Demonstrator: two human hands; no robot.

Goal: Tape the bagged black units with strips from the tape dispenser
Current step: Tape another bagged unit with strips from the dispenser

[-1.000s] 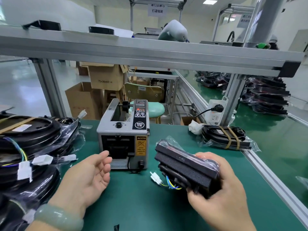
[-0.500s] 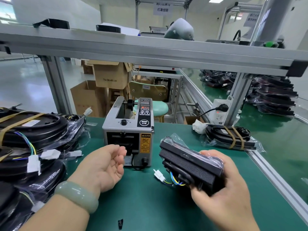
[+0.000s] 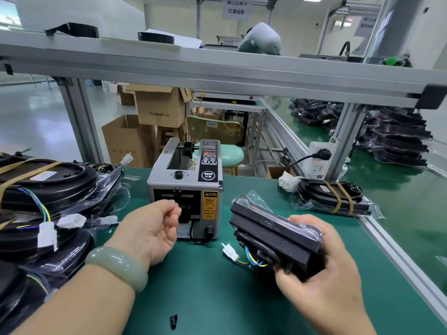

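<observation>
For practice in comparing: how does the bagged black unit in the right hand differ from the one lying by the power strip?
The held unit is tilted in the right hand, off the mat; the lying unit rests flat on it. The lying unit has two brown tape strips; the held unit shows none. Both are black, in clear bags.

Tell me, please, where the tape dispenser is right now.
In the head view, the tape dispenser stands mid-table, just beyond the left hand, left of the bagged unit the right hand holds.
</observation>
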